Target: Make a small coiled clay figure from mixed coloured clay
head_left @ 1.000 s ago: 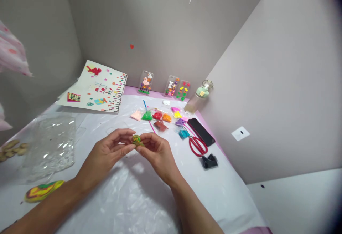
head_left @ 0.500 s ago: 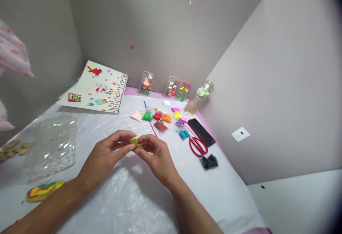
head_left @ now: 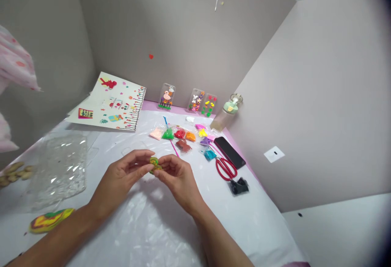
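Note:
Between my fingertips, above the middle of the table, is a small green and yellow piece of modelling clay (head_left: pixel 155 162). My left hand (head_left: pixel 125 174) pinches it from the left with thumb and fingers. From the other side my right hand (head_left: pixel 177 177) grips it, partly hiding it. By my left forearm lies a larger flat lump of marbled yellow, green and brown clay (head_left: pixel 51 219). Beyond my hands are several small bags of coloured clay, among them a green one (head_left: pixel 168 134), a brown one (head_left: pixel 183 145) and a teal one (head_left: pixel 209 154).
Red-handled scissors (head_left: pixel 226 169), a black phone (head_left: pixel 229 152) and a bag of black clay (head_left: pixel 239 186) lie right. A bottle (head_left: pixel 225 114) stands behind them. Decorated clear phone cases (head_left: pixel 167 96) lean against the wall. A decorated sheet (head_left: pixel 122 114) and a clear plastic tray (head_left: pixel 62 167) are left.
Both hands stay on the small clay piece, which looks slightly turned, with more of it showing between the fingertips. The camera view has shifted slightly.

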